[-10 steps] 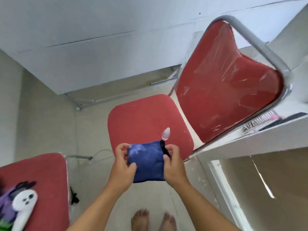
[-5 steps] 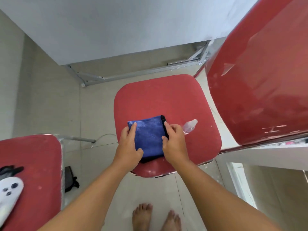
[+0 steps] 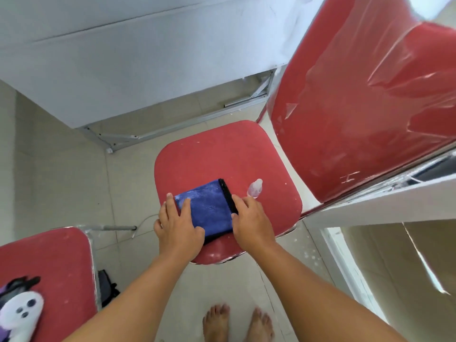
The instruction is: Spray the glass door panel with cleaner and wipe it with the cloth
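cloth first: the folded blue cloth (image 3: 209, 208) lies flat on the red chair seat (image 3: 222, 154), near its front edge. going left to right, the left hand (image 3: 176, 224) rests on the cloth's left part with fingers (image 3: 185, 206) straight and spread, gripping nothing. the right hand (image 3: 251, 222) lies at the cloth's dark-bound right edge, fingers loosely extended on it, not clearly pinching. just right of that hand a small clear spray bottle (image 3: 255, 189) lies on its side on the seat. the cloth looks soft, light and limp, so it is best pinched through all folded layers at an edge or it will fall open; the bottle looks light, smooth and apt to roll, best wrapped around its body. compared with a second ago, the cloth has gone from being held up between both hands to lying on the seat, the hands now flattened over it.
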Tool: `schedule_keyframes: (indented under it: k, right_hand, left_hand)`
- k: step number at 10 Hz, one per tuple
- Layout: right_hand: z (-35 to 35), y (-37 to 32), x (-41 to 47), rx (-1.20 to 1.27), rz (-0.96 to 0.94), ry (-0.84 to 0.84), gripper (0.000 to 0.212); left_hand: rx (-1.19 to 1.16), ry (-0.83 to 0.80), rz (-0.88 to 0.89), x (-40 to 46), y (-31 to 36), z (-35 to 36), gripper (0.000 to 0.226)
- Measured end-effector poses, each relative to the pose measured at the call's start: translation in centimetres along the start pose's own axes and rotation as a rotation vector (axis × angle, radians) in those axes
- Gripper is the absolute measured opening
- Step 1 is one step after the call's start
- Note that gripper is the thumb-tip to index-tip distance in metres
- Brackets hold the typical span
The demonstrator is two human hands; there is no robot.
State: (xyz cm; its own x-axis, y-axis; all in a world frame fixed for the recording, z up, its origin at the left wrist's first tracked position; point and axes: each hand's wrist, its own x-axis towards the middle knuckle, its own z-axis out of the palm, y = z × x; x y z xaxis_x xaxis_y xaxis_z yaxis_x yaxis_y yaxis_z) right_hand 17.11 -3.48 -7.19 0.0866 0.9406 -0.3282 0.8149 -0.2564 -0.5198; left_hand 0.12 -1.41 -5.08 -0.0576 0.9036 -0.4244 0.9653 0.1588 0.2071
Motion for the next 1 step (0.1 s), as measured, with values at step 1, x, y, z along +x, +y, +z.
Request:
schedule_keyframes:
  k: [1]
  right_hand:
    - [-1.94,0.21,-2.57,-0.042,0.049,0.069,0.029]
  left_hand:
    - [-0.019,0.042,0.148,-2.09,0.83,-1.09,0.061]
